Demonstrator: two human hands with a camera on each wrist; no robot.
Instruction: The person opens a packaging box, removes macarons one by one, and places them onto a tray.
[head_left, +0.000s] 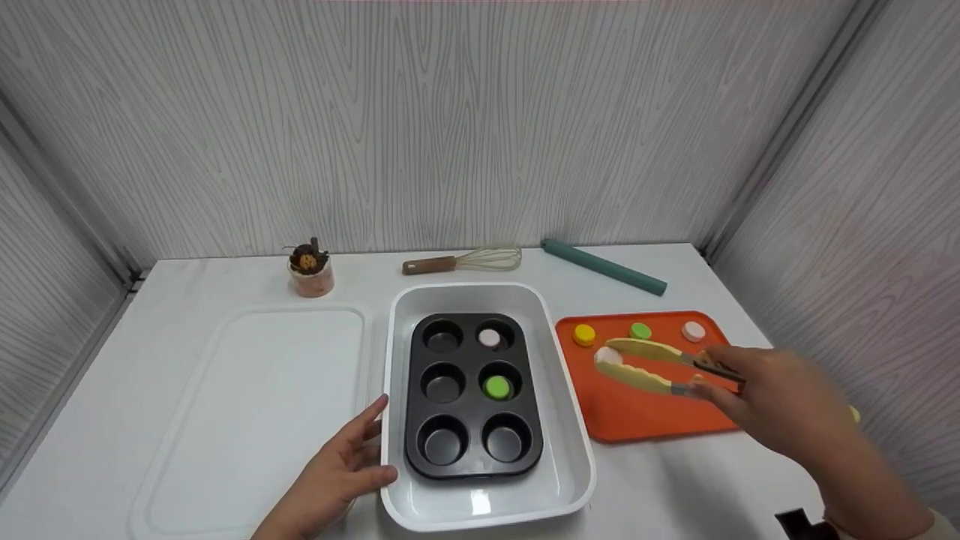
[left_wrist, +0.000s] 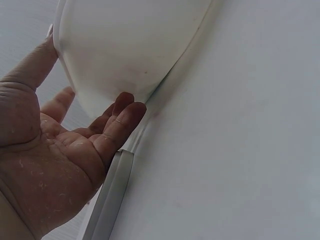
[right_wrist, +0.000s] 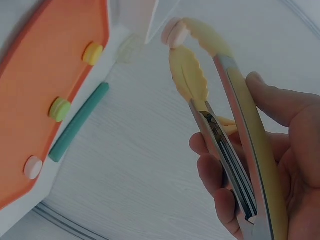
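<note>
My right hand (head_left: 787, 401) grips yellow-tipped tongs (right_wrist: 260, 165) above the orange tray (head_left: 637, 420). Between the tong tips is a pale pink macaron (right_wrist: 175, 33), lifted off the tray. A yellow macaron (head_left: 584, 334), a green macaron (head_left: 640, 331) and another pale macaron (head_left: 693, 331) lie along that tray's far edge. My left hand (head_left: 330, 469) touches the left side of a deep white bin (head_left: 570, 480), thumb at the rim and fingers along the outer wall. Inside the bin sits a dark muffin pan (head_left: 472, 405); its right column holds a pink macaron (head_left: 489, 338) and a green macaron (head_left: 497, 388).
A white lid-like tray (head_left: 262, 420) lies left of the bin. Along the back stand or lie a small potted decoration (head_left: 310, 270), a whisk (head_left: 461, 261) and a green rolling pin (head_left: 604, 267). Grey wood-grain panels wall the table.
</note>
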